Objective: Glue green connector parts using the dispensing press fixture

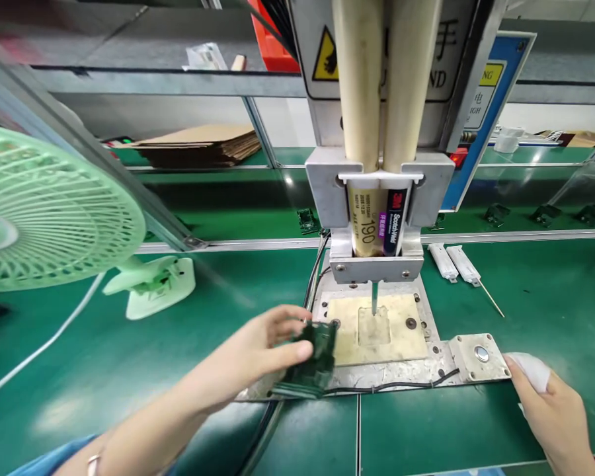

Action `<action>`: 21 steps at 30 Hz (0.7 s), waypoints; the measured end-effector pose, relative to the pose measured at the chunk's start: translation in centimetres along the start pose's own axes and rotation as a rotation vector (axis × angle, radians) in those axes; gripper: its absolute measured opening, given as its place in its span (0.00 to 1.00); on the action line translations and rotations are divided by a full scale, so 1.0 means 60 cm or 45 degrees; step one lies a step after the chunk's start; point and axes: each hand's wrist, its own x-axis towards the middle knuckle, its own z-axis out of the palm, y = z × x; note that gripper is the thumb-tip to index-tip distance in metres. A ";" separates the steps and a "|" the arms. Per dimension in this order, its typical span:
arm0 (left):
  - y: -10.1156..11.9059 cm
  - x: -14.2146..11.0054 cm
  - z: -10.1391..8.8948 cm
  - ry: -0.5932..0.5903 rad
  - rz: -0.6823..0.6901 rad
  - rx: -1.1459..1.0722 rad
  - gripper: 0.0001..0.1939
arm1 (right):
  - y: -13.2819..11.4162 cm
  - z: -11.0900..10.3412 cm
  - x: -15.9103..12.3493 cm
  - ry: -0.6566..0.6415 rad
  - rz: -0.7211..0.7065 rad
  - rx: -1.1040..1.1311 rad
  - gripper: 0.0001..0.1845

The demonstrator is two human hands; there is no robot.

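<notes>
I'm wearing a short blue sleeve on my left arm (54,459), forearm bare below it. Left hand (258,350) and right hand (558,413) are both going bare, no gloves, no rings showing.

Left hand (262,347) pinching, right hand (550,403) curled

This is a factory assembly line: a green antistatic tabletop (129,370), a mounted adhesive dispenser (377,218) over a metal fixture plate (377,337), warning signs (326,56), circuit boards (307,220) along a conveyor (228,211), and metal racking.
</notes>
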 end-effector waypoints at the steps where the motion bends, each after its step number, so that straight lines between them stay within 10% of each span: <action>1: 0.015 0.000 0.027 -0.144 -0.090 -0.051 0.33 | 0.000 0.000 -0.001 0.006 0.021 -0.004 0.24; 8: 0.044 0.059 0.115 -0.359 -0.108 -0.144 0.31 | 0.009 0.002 -0.004 -0.025 -0.051 0.038 0.23; 16: 0.038 0.080 0.131 -0.071 0.345 0.200 0.28 | -0.001 -0.002 -0.006 -0.095 0.034 0.080 0.21; 21: 0.036 0.063 0.132 0.021 0.302 0.539 0.36 | -0.010 0.000 -0.009 -0.039 0.131 0.092 0.24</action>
